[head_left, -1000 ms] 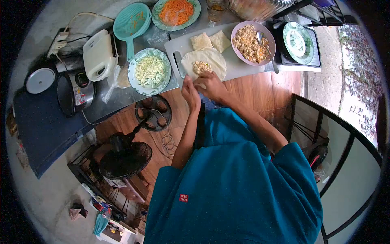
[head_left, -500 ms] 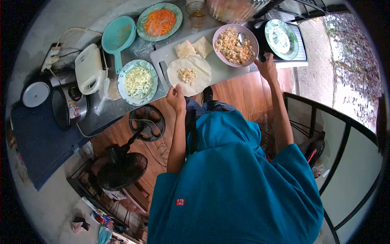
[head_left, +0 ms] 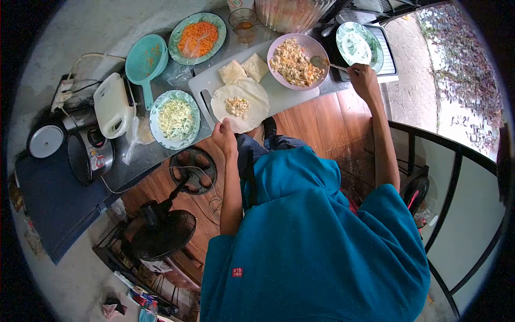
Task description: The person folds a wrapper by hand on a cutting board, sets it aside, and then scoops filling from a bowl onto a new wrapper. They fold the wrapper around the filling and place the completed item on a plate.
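Note:
A round, thin wrapper (head_left: pixel 220 103) lies on the white cutting board (head_left: pixel 204 83), with a small heap of chopped filling (head_left: pixel 236 107) at its middle. My left hand (head_left: pixel 225 137) is closed on the wrapper's near edge. My right hand (head_left: pixel 365 81) grips the handle of a metal spoon (head_left: pixel 320 61), whose bowl rests in the filling of a pink bowl (head_left: pixel 300 67) at the board's right end. Behind the wrapper are two folded, filled parcels, one pale (head_left: pixel 232 71) and one beside it (head_left: pixel 255 67).
To the left stand a plate of shredded cabbage (head_left: pixel 175 119), a plate of shredded carrot (head_left: pixel 197 39), a green strainer (head_left: pixel 145 59) and a white sandwich maker (head_left: pixel 113 104). A glass (head_left: pixel 244 27) is at the back. A green-patterned plate (head_left: pixel 357 45) sits right of the pink bowl.
My right hand has moved from the pink bowl's rim to the spoon handle, and the spoon now points out to the right. My left hand stays at the wrapper's edge. The view has shifted slightly.

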### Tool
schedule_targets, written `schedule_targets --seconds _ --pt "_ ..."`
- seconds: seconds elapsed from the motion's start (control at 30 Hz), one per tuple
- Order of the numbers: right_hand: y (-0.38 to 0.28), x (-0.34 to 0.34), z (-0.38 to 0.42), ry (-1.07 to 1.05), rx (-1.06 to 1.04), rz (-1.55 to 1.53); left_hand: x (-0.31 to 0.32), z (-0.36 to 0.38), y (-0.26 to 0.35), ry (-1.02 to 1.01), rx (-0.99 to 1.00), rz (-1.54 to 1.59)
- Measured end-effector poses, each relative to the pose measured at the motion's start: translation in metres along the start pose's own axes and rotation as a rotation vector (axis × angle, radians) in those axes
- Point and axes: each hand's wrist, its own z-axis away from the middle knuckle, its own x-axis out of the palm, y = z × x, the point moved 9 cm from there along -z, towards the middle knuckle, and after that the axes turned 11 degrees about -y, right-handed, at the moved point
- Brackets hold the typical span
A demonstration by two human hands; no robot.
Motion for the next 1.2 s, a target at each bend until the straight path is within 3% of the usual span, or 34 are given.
schedule_targets --seconds 0.07,0.4,0.5,0.57,0.63,0.67,0.77,0.97,1.2 --pt "-0.004 -0.005 0.001 -0.058 -0.085 0.077 0.002 0.003 0.008 0.006 0.000 0.011" --pt "0.000 -0.013 -0.022 -0.025 -0.059 0.139 -0.003 -0.002 -0.003 0.009 -0.021 0.018" --pt "0.000 -0.012 -0.028 -0.113 -0.031 0.170 0.001 0.002 0.006 -0.001 -0.032 -0.004" --pt "0.003 0.007 -0.033 -0.288 0.041 0.225 -0.003 0.002 0.010 -0.005 -0.029 -0.025" --pt "0.005 0.035 -0.044 -0.334 -0.119 0.241 -0.001 -0.001 0.005 -0.030 -0.050 -0.021" --pt "0.017 0.043 -0.046 -0.302 -0.027 0.138 0.002 -0.001 0.005 -0.032 -0.048 -0.020" --pt "0.018 0.050 -0.045 -0.263 -0.023 -0.028 0.001 0.001 0.010 0.017 -0.019 0.039" --pt "-0.005 0.009 -0.036 -0.077 -0.124 0.088 0.000 0.001 0.002 -0.029 -0.082 0.055" --pt "-0.003 0.003 -0.033 -0.100 -0.078 0.128 0.001 0.001 0.018 0.009 0.018 -0.032"
